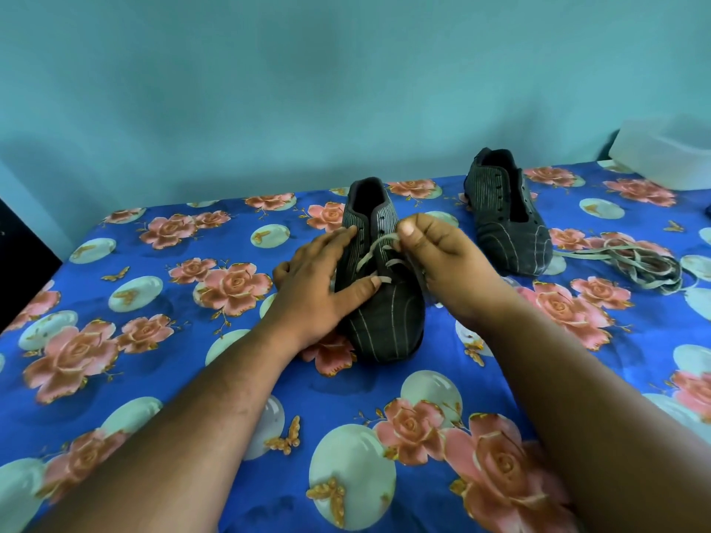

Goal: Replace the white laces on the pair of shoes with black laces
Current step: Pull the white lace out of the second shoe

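We see a dark striped shoe [384, 302] mid-bed on the floral sheet [154, 340], toe toward us, a pale flat lace [379, 246] still threaded through its lower eyelets. Our right hand [434, 255] pinches that lace above the tongue; our left hand [319, 275] lies flat against the shoe's side, fingers straight. The second shoe [508, 221], unlaced, sits toward the far right edge beside a loose lace heap [638, 263].

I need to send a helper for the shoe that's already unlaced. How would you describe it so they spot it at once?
On the floral sheet, look to the far right, near the wall. The unlaced shoe stands there alone, a loose lace pile beside it. Unlike the near shoe under the hands, its eyelets are empty.
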Demonstrator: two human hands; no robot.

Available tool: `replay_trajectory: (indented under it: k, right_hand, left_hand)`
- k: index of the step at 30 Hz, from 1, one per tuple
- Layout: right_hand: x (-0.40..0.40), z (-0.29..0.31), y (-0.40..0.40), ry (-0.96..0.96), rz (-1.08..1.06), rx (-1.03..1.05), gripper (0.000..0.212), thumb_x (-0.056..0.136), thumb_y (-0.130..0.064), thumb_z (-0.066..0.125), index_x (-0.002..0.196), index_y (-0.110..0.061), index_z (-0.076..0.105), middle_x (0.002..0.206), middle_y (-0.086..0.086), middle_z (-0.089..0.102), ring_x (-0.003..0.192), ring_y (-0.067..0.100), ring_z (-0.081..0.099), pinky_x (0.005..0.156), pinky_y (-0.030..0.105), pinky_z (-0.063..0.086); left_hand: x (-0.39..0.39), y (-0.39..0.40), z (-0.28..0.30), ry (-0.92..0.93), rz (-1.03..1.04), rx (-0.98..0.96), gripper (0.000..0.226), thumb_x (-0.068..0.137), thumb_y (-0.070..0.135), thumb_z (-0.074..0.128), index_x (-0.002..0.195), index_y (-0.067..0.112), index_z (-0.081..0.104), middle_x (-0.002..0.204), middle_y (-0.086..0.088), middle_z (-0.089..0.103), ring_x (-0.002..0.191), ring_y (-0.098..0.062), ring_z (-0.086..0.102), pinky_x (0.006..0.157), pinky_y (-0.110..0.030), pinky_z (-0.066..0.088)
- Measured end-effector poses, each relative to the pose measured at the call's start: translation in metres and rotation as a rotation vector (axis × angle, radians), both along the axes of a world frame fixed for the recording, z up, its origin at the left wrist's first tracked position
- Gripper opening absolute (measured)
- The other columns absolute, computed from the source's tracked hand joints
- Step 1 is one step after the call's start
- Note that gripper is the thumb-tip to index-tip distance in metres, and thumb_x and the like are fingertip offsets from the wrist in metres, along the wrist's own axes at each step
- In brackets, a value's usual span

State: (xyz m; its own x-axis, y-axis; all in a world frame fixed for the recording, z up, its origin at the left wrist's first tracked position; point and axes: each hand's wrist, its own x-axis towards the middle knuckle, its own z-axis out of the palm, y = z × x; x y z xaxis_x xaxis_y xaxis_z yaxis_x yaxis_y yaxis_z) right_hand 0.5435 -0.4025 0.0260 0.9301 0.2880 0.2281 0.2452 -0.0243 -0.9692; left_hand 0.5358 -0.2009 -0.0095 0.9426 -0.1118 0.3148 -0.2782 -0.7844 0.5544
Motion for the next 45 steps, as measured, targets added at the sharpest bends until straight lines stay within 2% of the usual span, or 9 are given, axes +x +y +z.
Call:
replay_trajectory:
  k: [3, 8, 10, 14, 17, 25, 30, 36, 45]
  right_hand:
    - [0.005, 0.005, -0.008, 0.016, -0.155, 0.126, 0.029, 0.105, -0.042, 0.051, 0.090, -0.019, 0.061, 0.089, 0.013, 0.051, 0.077, 0.028, 0.047, 0.068, 0.043, 0.046]
    - [0.024, -0.006, -0.022, -0.112, -0.490, -0.116, 0.015, 0.103, -0.034, 0.058, 0.096, -0.021, 0.058, 0.087, -0.009, 0.060, 0.076, 0.004, 0.053, 0.076, 0.034, 0.046]
    - [0.028, -0.013, -0.024, -0.166, -0.513, -0.309, 0.010, 0.100, -0.029, 0.062, 0.107, -0.024, 0.058, 0.102, -0.010, 0.061, 0.096, 0.009, 0.057, 0.087, 0.037, 0.048]
    - [0.022, -0.019, -0.015, -0.327, -0.346, -0.537, 0.036, 0.102, -0.034, 0.056, 0.137, -0.027, 0.055, 0.138, -0.003, 0.053, 0.132, 0.023, 0.043, 0.111, 0.043, 0.035]
    - [0.016, -0.022, -0.005, -0.402, -0.199, -0.687, 0.059, 0.096, -0.061, 0.044, 0.148, -0.034, 0.045, 0.149, -0.004, 0.044, 0.140, 0.025, 0.035, 0.115, 0.047, 0.032]
    - [0.016, -0.026, -0.006, -0.314, -0.128, -0.677, 0.099, 0.071, -0.093, 0.044, 0.155, -0.041, 0.032, 0.152, -0.007, 0.036, 0.143, 0.021, 0.031, 0.119, 0.045, 0.030]
    - [0.020, -0.029, -0.005, -0.244, -0.136, -0.635, 0.107, 0.064, -0.100, 0.042, 0.155, -0.044, 0.030, 0.151, -0.012, 0.034, 0.143, 0.018, 0.031, 0.114, 0.051, 0.039]
    - [0.021, -0.031, -0.006, -0.232, -0.115, -0.615, 0.115, 0.061, -0.101, 0.046, 0.157, -0.041, 0.028, 0.151, -0.010, 0.034, 0.143, 0.018, 0.033, 0.114, 0.052, 0.039]
    - [0.024, -0.035, -0.007, -0.194, -0.098, -0.615, 0.115, 0.057, -0.100, 0.054, 0.154, -0.048, 0.021, 0.156, -0.014, 0.029, 0.148, 0.013, 0.031, 0.118, 0.054, 0.031]
  left_hand:
    - [0.000, 0.001, 0.000, 0.005, -0.002, -0.007, 0.093, 0.073, 0.086, 0.038, 0.154, 0.041, 0.033, 0.160, 0.015, 0.035, 0.148, -0.010, 0.027, 0.116, -0.045, 0.018]
    - [0.002, 0.001, -0.002, -0.097, 0.016, -0.010, 0.081, 0.079, 0.081, 0.043, 0.146, 0.036, 0.050, 0.149, 0.015, 0.050, 0.141, -0.009, 0.039, 0.109, -0.039, 0.022]
    - [0.003, 0.000, -0.001, -0.193, 0.038, -0.058, 0.065, 0.085, 0.075, 0.047, 0.131, 0.033, 0.065, 0.135, 0.014, 0.063, 0.131, -0.010, 0.050, 0.108, -0.042, 0.030]
    - [0.009, 0.002, 0.000, -0.416, 0.000, -0.127, 0.030, 0.093, 0.051, 0.063, 0.095, 0.025, 0.077, 0.097, 0.013, 0.074, 0.099, -0.015, 0.067, 0.089, -0.049, 0.049]
    - [0.011, 0.000, -0.003, -0.384, 0.008, -0.153, 0.020, 0.091, 0.046, 0.065, 0.085, 0.028, 0.072, 0.088, 0.014, 0.070, 0.092, -0.017, 0.066, 0.085, -0.051, 0.048]
    - [0.008, -0.004, 0.000, -0.121, 0.128, -0.140, 0.041, 0.079, 0.060, 0.045, 0.083, 0.027, 0.069, 0.086, 0.011, 0.068, 0.093, -0.019, 0.061, 0.091, -0.048, 0.044]
    - [0.008, 0.000, 0.001, -0.050, 0.197, -0.206, 0.038, 0.074, 0.059, 0.044, 0.069, 0.026, 0.061, 0.069, 0.008, 0.062, 0.080, -0.022, 0.060, 0.085, -0.051, 0.049]
    - [0.008, 0.000, -0.004, -0.246, 0.001, -0.195, 0.030, 0.095, 0.056, 0.051, 0.091, 0.029, 0.064, 0.094, 0.011, 0.065, 0.097, -0.019, 0.062, 0.085, -0.055, 0.049]
    - [0.010, 0.003, -0.002, -0.055, 0.230, -0.265, 0.030, 0.077, 0.046, 0.053, 0.065, 0.019, 0.050, 0.062, 0.002, 0.055, 0.070, -0.027, 0.056, 0.072, -0.050, 0.051]
